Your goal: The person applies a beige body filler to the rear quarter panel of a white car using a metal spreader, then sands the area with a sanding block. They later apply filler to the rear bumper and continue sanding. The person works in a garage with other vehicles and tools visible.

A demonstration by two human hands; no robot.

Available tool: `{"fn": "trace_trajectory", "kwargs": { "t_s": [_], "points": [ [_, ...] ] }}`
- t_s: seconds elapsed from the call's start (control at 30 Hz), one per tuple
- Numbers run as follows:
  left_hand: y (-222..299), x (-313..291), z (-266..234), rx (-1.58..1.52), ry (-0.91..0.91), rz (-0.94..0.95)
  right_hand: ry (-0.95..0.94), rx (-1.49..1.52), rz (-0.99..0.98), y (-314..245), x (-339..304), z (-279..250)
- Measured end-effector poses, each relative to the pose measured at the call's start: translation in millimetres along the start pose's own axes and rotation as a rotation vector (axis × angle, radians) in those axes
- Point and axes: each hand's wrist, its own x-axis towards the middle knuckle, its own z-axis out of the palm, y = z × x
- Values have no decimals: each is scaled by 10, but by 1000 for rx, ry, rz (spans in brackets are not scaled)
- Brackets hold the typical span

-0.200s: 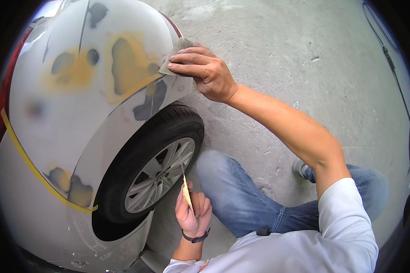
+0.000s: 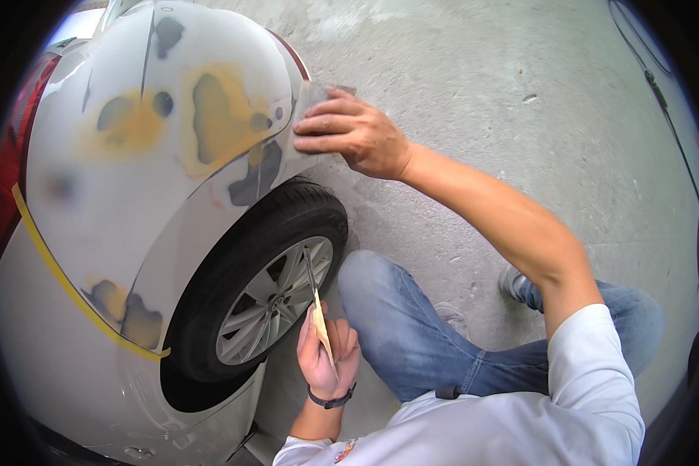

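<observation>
My right hand (image 2: 357, 133) reaches out to the far corner of the white car panel (image 2: 93, 225). Its fingers press a thin flat grey sheet (image 2: 315, 95) against the panel's edge above the wheel arch. Whether the sheet is sandpaper or a spreader I cannot tell. Low in front of the wheel (image 2: 276, 299), my left hand (image 2: 328, 349) is closed round a putty knife (image 2: 323, 330), seen nearly edge-on. Its thin metal part points up and pale yellow shows along its lower part. Yellow and grey filler patches (image 2: 225, 116) mark the panel.
Yellow masking tape (image 2: 78, 299) runs along a seam at left, below a red tail light (image 2: 25, 147). My bent knee (image 2: 369, 276) is close beside the tyre (image 2: 202, 326). A dark cable (image 2: 660, 93) lies on the concrete floor (image 2: 458, 70) at right.
My right hand has shifted slightly right and down with the grey sheet, which now lies flatter along the panel's edge. The putty knife in my left hand has turned, showing more of its metal part.
</observation>
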Motion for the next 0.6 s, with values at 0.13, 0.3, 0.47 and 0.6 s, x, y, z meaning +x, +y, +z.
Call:
{"fn": "trace_trajectory", "kwargs": {
  "t_s": [0.13, 0.3, 0.47, 0.6],
  "points": [
    [58, 112, 152, 320, 107, 99, -74, 77, 174, -245, -108, -409],
    [223, 335, 178, 462, -71, 272, 224, 779, 1412, -802, -109, -892],
    [444, 357, 179, 618, -130, 349, -183, 459, 552, -1226, 68, -1259],
    [504, 281, 247, 717, -132, 393, -343, 243, 59, -1462, 158, -1279]
  ]
}}
